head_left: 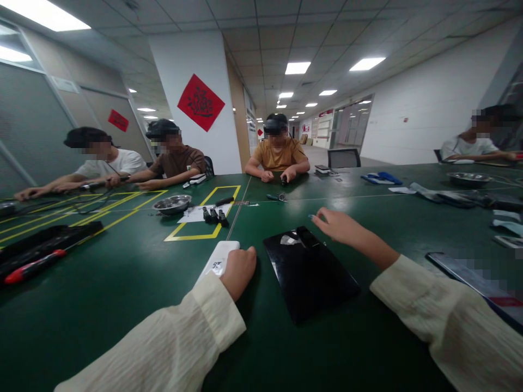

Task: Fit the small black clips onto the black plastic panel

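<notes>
My left hand (pixel 241 270) rests curled on the green table, closed, against a white flat case (pixel 218 258) with handwritten marks on it. Whether anything sits inside its fingers is hidden. Between my hands lies a glossy black tablet-like panel (pixel 314 283), with a small black block (pixel 307 238) and a crumpled shiny scrap (pixel 287 239) near its far edge. Just above that panel's far right side, my right hand (pixel 340 225) hovers with its fingertips drawn together. A tiny bluish spot shows at the fingertips, too small to name.
Ahead are several black parts (pixel 213 215) on white paper, a metal bowl (pixel 172 204) and pliers (pixel 278 197). At left lies a black tray (pixel 44 242) with a red-handled tool (pixel 35 267); at right, a phone-like device (pixel 469 275). Several people sit around the table.
</notes>
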Available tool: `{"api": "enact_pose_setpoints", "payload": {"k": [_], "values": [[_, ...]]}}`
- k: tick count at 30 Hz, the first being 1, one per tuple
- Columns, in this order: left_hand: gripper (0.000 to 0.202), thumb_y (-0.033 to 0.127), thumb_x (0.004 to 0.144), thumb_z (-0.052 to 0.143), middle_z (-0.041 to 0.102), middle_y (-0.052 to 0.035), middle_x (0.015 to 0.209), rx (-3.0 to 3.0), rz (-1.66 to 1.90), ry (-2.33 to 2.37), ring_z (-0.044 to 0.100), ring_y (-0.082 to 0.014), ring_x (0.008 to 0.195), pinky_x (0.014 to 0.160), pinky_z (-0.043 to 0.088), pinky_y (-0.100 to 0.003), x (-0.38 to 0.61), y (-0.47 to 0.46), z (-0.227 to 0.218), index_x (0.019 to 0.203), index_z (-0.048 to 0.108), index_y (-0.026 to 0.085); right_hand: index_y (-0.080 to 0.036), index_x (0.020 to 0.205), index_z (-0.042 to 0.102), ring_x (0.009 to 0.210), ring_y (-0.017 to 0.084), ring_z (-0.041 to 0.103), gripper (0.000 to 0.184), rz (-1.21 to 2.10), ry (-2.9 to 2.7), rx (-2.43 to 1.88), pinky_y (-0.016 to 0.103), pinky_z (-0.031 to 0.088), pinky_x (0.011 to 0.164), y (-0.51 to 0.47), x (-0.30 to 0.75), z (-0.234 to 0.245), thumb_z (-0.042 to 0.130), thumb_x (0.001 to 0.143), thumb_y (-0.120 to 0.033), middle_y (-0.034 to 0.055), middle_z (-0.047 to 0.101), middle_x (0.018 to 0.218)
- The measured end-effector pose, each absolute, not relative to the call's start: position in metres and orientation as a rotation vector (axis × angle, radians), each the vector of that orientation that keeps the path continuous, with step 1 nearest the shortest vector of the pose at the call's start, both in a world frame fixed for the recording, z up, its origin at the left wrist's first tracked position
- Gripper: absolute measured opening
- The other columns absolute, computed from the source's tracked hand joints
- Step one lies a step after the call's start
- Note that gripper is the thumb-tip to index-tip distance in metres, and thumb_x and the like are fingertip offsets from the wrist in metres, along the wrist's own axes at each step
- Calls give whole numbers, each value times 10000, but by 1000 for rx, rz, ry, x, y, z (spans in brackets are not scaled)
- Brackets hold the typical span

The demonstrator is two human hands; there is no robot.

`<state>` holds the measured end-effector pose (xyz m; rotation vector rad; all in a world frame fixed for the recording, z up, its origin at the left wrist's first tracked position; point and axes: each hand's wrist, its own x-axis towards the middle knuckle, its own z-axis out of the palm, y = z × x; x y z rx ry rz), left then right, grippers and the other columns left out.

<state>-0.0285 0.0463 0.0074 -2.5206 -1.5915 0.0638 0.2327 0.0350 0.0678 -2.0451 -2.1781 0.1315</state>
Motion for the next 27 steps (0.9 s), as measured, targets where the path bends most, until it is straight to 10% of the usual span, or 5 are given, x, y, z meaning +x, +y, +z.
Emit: {"api": "enact_pose_setpoints", "payload": {"k": [5,12,19,27], "values": [[306,-50,808,300,592,-161,699,-2372,102,-1639,637,-287,721,547,434,-315,-25,39,8,845,590,38,-82,879,669,906,301,612,342,21,-2212,-2272,343,440,701,50,252,35,443,828,-333,215,644,944],[262,2,843,297,589,-143,688,-2282,46,-1665,641,-269,688,530,422,-288,-19,33,14,877,552,52,-90,872,674,920,288,607,501,189,-2285,-2238,358,440,719,54,252,24,304,879,-428,203,640,981],[198,153,873,338,604,-125,661,-2424,-58,-1504,638,-279,679,543,427,-317,-8,17,16,855,530,110,-96,681,619,435,130,534,587,596,-2279,-2126,253,400,475,59,256,20,205,900,-451,96,595,622],[240,218,885,324,610,-117,648,-2542,-108,-1393,634,-281,655,558,440,-346,-6,13,18,846,540,120,-131,1167,478,476,77,479,395,868,-2257,-1818,184,390,479,67,286,21,478,782,-220,-38,514,610]]}}
